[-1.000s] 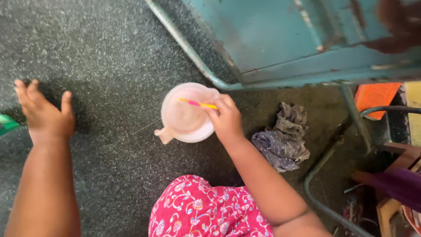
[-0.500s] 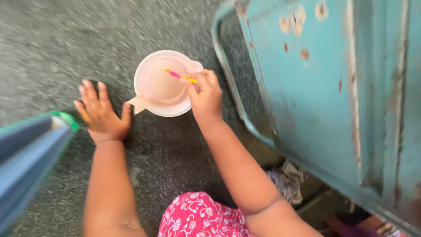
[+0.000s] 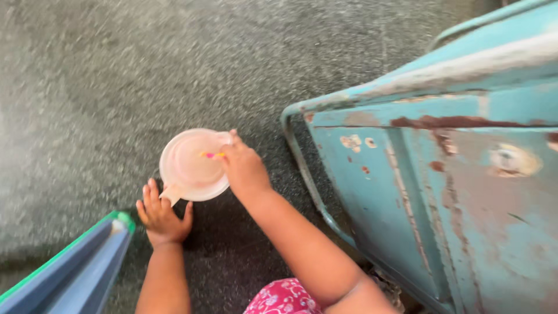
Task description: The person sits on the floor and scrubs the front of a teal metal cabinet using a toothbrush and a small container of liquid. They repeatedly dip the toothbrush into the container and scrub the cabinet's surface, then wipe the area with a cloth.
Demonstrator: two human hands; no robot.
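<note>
Round pinkish plastic jug (image 3: 189, 166) with a little spout is sitting on the speckled grey floor (image 3: 116, 75). Right hand (image 3: 244, 166) is pinching a yellow-pink stick (image 3: 212, 155) over it. Left hand (image 3: 161, 218) is lying flat and loose beside the spout. Rusty teal metal cabinet (image 3: 442, 192) is crowding the right.

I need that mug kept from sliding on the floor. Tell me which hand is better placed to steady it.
Left, probably. The left hand lies flat on the floor right beside the pink mug, near its spout, with nothing in it. The right hand is busy, its grip shut on a small pink-and-yellow stick over the mug.
</note>
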